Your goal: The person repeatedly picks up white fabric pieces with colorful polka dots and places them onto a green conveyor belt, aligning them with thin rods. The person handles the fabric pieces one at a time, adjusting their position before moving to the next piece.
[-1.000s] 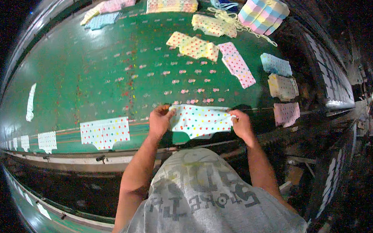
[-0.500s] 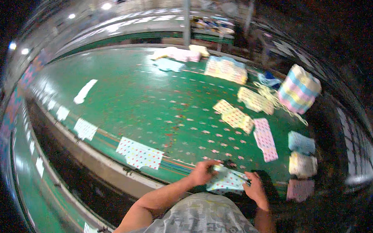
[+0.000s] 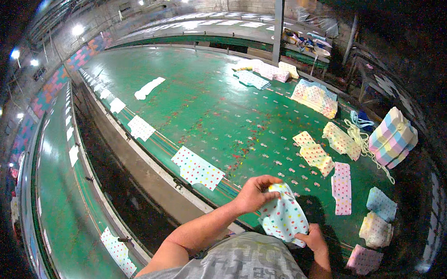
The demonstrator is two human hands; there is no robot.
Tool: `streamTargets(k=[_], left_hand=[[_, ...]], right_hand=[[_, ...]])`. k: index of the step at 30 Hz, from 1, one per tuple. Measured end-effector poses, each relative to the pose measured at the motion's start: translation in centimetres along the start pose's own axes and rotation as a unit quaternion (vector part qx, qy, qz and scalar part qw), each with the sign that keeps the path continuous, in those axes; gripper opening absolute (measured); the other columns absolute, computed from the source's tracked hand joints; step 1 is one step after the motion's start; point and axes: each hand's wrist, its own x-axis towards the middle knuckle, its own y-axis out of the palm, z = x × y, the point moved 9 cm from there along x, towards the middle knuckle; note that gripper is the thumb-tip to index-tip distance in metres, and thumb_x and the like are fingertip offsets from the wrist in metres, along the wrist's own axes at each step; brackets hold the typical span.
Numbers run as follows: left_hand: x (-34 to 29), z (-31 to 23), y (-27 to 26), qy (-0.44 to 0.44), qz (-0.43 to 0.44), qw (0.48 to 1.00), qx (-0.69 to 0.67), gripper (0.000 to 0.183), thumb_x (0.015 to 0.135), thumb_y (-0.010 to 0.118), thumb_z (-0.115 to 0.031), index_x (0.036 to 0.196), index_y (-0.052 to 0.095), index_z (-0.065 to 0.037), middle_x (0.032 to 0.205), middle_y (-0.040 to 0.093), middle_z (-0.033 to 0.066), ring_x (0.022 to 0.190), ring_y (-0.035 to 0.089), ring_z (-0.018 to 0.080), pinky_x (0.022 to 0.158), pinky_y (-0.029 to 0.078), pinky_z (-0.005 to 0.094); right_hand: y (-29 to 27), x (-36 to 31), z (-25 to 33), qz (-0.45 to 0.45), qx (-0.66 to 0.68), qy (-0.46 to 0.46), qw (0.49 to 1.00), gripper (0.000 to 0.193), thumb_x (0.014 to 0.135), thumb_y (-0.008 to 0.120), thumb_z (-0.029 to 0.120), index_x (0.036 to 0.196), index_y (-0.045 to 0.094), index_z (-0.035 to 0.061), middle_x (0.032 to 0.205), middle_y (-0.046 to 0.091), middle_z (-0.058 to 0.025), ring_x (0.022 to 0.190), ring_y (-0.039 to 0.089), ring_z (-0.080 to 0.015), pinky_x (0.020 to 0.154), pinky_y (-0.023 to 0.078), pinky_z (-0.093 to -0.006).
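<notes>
A pale fabric piece with multicoloured polka dots [image 3: 284, 215] hangs between my hands, close to my body at the near edge of the green table. My left hand [image 3: 257, 195] pinches its upper left corner, thumb over the cloth. At the lower right, my right hand [image 3: 314, 238] grips the other end, with the thumb on top. A similar dotted fabric piece [image 3: 198, 168] lies flat on the table to the left of my left hand. Right of the held cloth lie a pink dotted piece [image 3: 342, 188] and a yellow dotted piece [image 3: 313, 153].
Along the long green table [image 3: 185, 113] several white pieces line the left edge. Folded stacks [image 3: 381, 204] sit at the right, below a large striped bundle [image 3: 393, 138] and loose cords [image 3: 360, 134]. More cloth piles [image 3: 313, 97] lie farther back. A second green table [image 3: 69, 198] runs along the left.
The bunched dotted fabric now hangs more opened out. My left hand has risen, and my right hand is lower. The whole view has turned left, shifting the table's contents rightward.
</notes>
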Motion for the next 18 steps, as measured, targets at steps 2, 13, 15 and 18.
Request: streamTargets(k=[2, 13, 15, 18], left_hand=[[-0.5, 1.8, -1.3, -0.047, -0.053, 0.996, -0.046, 0.042, 0.097, 0.085, -0.004, 0.138, 0.072, 0.000, 0.121, 0.080, 0.0082, 0.104, 0.075, 0.0150, 0.091, 0.063, 0.0345], [-1.7, 8.4, -1.5, -0.080, -0.130, 0.988, 0.020, 0.043, 0.095, 0.074, 0.010, 0.138, 0.072, 0.001, 0.130, 0.078, 0.0081, 0.113, 0.071, 0.0145, 0.098, 0.059, 0.0332], [-1.4, 10.7, -0.5, -0.106, -0.122, 0.986, 0.046, 0.043, 0.095, 0.074, 0.010, 0.137, 0.072, 0.002, 0.125, 0.078, 0.0083, 0.108, 0.072, 0.0153, 0.094, 0.060, 0.0328], [-2.8, 14.7, 1.3, -0.173, -0.106, 0.979, 0.036, 0.043, 0.094, 0.076, 0.010, 0.136, 0.073, 0.002, 0.119, 0.078, 0.0093, 0.101, 0.073, 0.0157, 0.092, 0.060, 0.0324]], right_hand=[[0.2, -0.2, -0.8, -0.055, 0.104, -0.013, 0.993, 0.037, 0.078, 0.092, 0.015, 0.108, 0.082, -0.0029, 0.100, 0.084, -0.0090, 0.084, 0.078, -0.0145, 0.077, 0.062, -0.0378], [-0.7, -4.6, -0.2, -0.024, 0.164, -0.021, 0.986, 0.045, 0.087, 0.090, 0.017, 0.124, 0.075, -0.0025, 0.110, 0.079, -0.0037, 0.098, 0.070, -0.0155, 0.091, 0.058, -0.0355], [-1.2, -6.0, 0.0, -0.022, 0.201, 0.001, 0.979, 0.050, 0.089, 0.088, 0.023, 0.131, 0.075, -0.0006, 0.114, 0.081, -0.0049, 0.101, 0.072, -0.0170, 0.096, 0.058, -0.0367], [-0.8, -8.5, 0.4, -0.021, 0.299, 0.000, 0.954, 0.048, 0.093, 0.084, 0.012, 0.136, 0.071, -0.0031, 0.119, 0.079, -0.0048, 0.105, 0.072, -0.0139, 0.096, 0.058, -0.0337]])
